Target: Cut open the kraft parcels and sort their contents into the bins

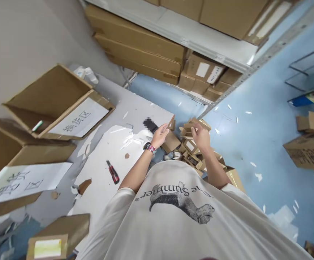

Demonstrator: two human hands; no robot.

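Kraft box heap [193, 153], left hand [160, 135] and right hand [201, 135] raised above it

Small kraft box [189, 127] near the top of the heap, right-hand fingers [194, 125] bent over it; from here, cannot tell whether they grip it. Left-hand fingers [164, 127] open and lightly curled, nothing visible in them, just short of a second kraft box [171, 124] at the edge of the surface [146, 115]. Hands probably held forward to work over the heap, which spills from that edge onto the blue floor [254, 144]. Black object [150, 125], partly blurred out, just beyond the left wrist, which wears a wristwatch [149, 147]. Red-and-black utility knife [112, 172] on a white sheet [99, 206], likely put down there to stay within easy reach. Farther left, open cartons [48, 97] with Chinese paper signs [78, 117], apparently marking them as separate bins. Stacked cartons [135, 39] on a metal shelf [208, 47] behind. White paper scraps [258, 177] across the floor.
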